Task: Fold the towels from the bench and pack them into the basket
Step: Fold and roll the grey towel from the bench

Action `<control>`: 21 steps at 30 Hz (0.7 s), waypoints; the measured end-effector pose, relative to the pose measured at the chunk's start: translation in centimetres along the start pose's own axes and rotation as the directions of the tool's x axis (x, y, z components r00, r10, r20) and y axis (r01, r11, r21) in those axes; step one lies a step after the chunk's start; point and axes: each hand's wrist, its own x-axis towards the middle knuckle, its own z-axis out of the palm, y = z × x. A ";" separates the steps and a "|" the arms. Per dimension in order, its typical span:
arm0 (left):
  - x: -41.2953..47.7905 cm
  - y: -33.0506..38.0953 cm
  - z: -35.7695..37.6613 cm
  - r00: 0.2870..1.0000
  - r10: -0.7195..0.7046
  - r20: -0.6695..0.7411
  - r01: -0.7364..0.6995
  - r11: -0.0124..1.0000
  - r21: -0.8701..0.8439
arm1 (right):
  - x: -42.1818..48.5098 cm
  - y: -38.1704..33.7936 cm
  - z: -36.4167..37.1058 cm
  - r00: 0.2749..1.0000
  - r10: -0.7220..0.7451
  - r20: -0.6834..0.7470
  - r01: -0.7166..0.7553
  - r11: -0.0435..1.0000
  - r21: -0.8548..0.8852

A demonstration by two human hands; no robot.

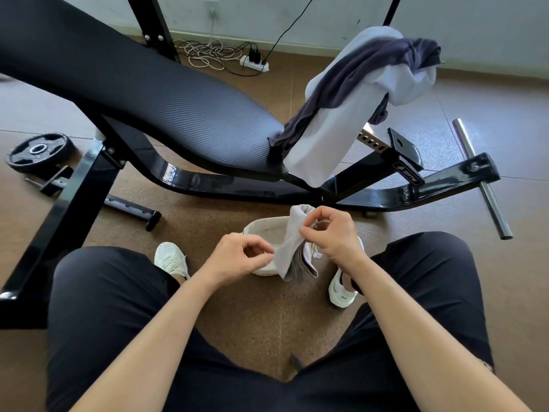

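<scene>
A pale grey folded towel (292, 246) is pinched by left hand (236, 257) and right hand (332, 233); beneath them a round beige fabric basket (256, 226) is seen.

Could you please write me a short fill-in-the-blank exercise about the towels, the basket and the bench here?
The light grey towel is pinched by ____ hands, the left hand and the right hand.
The basket stands on the floor between the person's ____ shoes.
A dark grey towel lies draped ____ a white towel at the end of the bench.
Missing words: both; white; over.
</scene>
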 end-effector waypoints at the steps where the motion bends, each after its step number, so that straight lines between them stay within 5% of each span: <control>1: 0.2 -0.2 -0.1 0.996 0.011 -0.085 -0.011 1.000 -0.001 | 0.0 -0.1 -0.2 0.999 -0.012 0.032 0.012 1.000 -0.018; 6: 0.9 -0.8 -0.8 0.948 0.188 -0.257 -0.127 0.963 0.237 | -0.6 -0.7 -2.0 0.963 -0.107 0.246 0.098 0.994 0.050; 9: 1.1 -0.5 -0.6 0.960 0.228 -0.161 -0.161 0.925 0.345 | -0.8 -0.3 -2.6 0.941 -0.124 0.316 0.116 0.992 0.042; 12: 1.3 -1.1 -0.1 0.994 0.099 0.036 -0.105 0.936 0.336 | -0.8 0.1 -2.9 0.936 -0.112 0.334 0.103 0.994 0.044; 15: 1.2 -1.5 0.3 0.994 -0.021 0.105 -0.006 0.969 0.246 | -0.6 0.1 -3.1 0.947 -0.092 0.308 0.087 0.996 0.030; 21: 1.4 0.1 -1.0 0.992 0.005 -0.122 -0.037 0.966 -0.256 | -0.1 0.6 -3.4 0.965 -0.068 0.252 0.098 0.990 -0.106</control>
